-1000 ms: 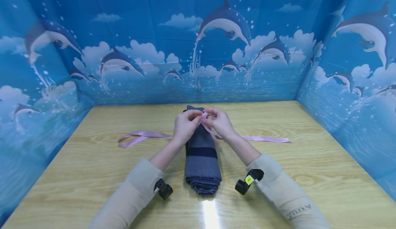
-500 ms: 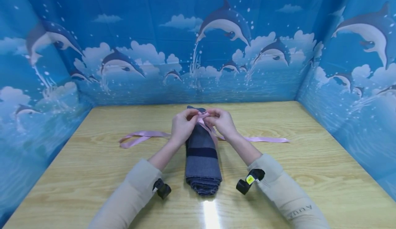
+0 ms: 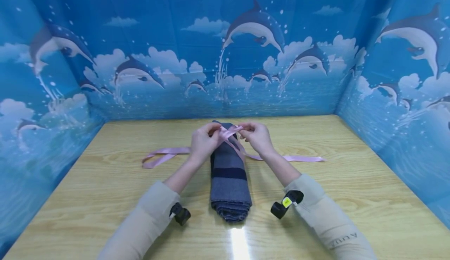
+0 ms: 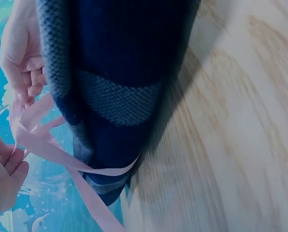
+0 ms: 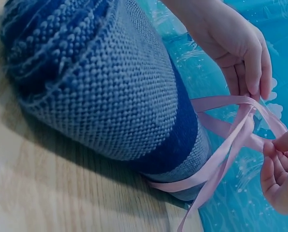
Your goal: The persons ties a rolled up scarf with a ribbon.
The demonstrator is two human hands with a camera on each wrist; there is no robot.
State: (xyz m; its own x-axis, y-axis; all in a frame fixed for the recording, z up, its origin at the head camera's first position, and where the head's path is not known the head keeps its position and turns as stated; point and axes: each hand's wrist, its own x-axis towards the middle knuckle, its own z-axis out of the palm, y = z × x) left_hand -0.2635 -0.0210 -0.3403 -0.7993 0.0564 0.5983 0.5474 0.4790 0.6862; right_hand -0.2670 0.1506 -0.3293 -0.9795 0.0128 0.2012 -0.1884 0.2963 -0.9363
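Note:
A rolled grey and navy knitted scarf [image 3: 229, 189] lies lengthwise on the table. A pink ribbon [image 3: 230, 132] wraps its far part and crosses over itself on top. My left hand [image 3: 204, 141] pinches the ribbon between thumb and forefinger, left of the crossing. On the other side my right hand [image 3: 258, 137] pinches it with thumb and fingertips. In the right wrist view, ribbon loops [image 5: 240, 118] stand up from the scarf between the left hand [image 5: 238, 46] and the right hand [image 5: 284, 174]. Whether a knot lies beneath them I cannot tell.
One ribbon tail [image 3: 156, 159] lies folded back on the wooden table [image 3: 105, 209] to the left. Another tail [image 3: 304, 158] stretches out to the right. A blue curtain [image 3: 168, 76] printed with dolphins encloses the back and sides.
My hands have drawn apart, the left going left and the right going right, widening the pink ribbon's crossing between them. Both tails have been pulled slightly inward. The scarf has stayed put.

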